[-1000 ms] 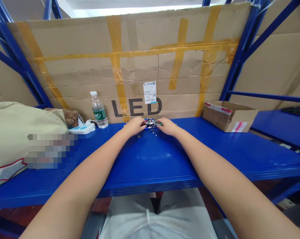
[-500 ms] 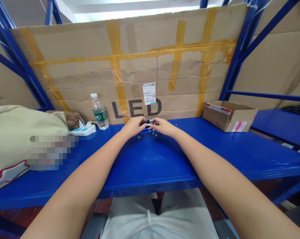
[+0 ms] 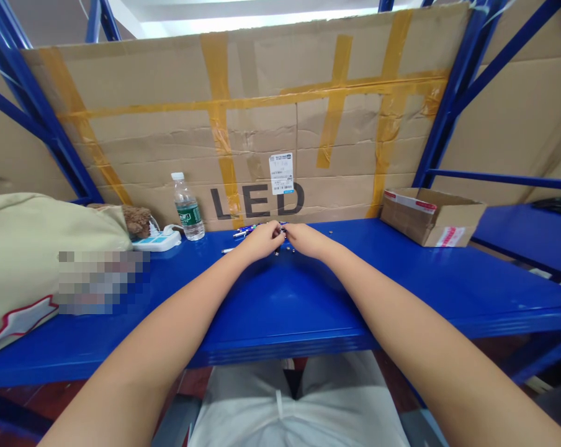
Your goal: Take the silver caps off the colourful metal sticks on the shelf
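Observation:
Toward the back of the blue table (image 3: 290, 310), my left hand (image 3: 264, 239) and my right hand (image 3: 308, 239) are close together with fingers curled in a pinch. Between the fingertips is something small and dark, too small and covered to name. A short dark piece (image 3: 277, 251) shows just under my left fingers. Slim blue-and-silver sticks that look like pens (image 3: 244, 231) lie behind my left hand, partly hidden by it. A white-tipped stick (image 3: 227, 251) lies beside my left wrist. Tiny metallic bits (image 3: 290, 249) are scattered below my right fingers.
At the left are a water bottle (image 3: 188, 211), a white power strip (image 3: 157, 241) and a pale bag (image 3: 38, 248). An open cardboard box (image 3: 411, 217) stands at the right. A taped cardboard sheet (image 3: 169, 143) rises along the back between blue posts.
The shiny bundle that was between both hands is no longer there. Pen-like sticks now show on the table behind and left of my left hand. My fingers have come closer together.

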A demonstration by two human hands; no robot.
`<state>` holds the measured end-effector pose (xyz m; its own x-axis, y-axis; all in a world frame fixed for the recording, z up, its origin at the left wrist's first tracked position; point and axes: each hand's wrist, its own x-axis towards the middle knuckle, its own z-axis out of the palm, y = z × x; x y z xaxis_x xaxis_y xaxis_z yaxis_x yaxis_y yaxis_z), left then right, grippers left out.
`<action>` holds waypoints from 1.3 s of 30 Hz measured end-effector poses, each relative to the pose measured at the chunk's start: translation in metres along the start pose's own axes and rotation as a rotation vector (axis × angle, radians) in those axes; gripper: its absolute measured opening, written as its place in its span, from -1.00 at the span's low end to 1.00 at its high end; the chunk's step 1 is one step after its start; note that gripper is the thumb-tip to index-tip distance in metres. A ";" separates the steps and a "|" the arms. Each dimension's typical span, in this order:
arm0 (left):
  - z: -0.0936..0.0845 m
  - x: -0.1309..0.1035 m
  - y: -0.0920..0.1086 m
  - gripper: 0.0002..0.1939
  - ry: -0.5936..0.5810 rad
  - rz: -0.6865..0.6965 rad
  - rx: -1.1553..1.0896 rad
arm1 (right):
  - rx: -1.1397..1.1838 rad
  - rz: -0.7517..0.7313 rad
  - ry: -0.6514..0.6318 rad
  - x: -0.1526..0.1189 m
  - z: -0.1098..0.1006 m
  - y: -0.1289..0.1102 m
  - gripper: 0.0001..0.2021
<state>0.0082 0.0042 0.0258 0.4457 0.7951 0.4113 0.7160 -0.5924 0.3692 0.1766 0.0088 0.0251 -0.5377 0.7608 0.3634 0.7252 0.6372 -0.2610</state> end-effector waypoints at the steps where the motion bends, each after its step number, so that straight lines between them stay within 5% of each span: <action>1: 0.000 0.000 -0.001 -0.86 -0.007 -0.014 -0.021 | 0.019 -0.013 0.001 0.000 0.000 -0.001 -0.78; 6: -0.004 0.000 -0.010 -0.83 0.020 -0.014 0.058 | 0.176 -0.084 0.014 -0.002 -0.005 0.001 -0.83; 19: -0.004 -0.002 -0.007 -0.79 0.117 0.070 0.038 | 0.616 0.093 -0.140 -0.006 -0.006 -0.006 -0.84; 31: -0.003 -0.005 -0.001 -0.69 0.078 0.166 0.187 | 0.240 0.083 0.074 -0.002 -0.007 -0.008 -0.84; 39: -0.001 -0.001 -0.001 -0.74 0.096 0.155 0.122 | -0.100 0.101 0.024 -0.003 -0.010 -0.009 -0.69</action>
<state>0.0068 0.0036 0.0260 0.5069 0.6761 0.5348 0.7053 -0.6820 0.1936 0.1764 -0.0007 0.0353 -0.4500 0.8167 0.3613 0.8152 0.5409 -0.2071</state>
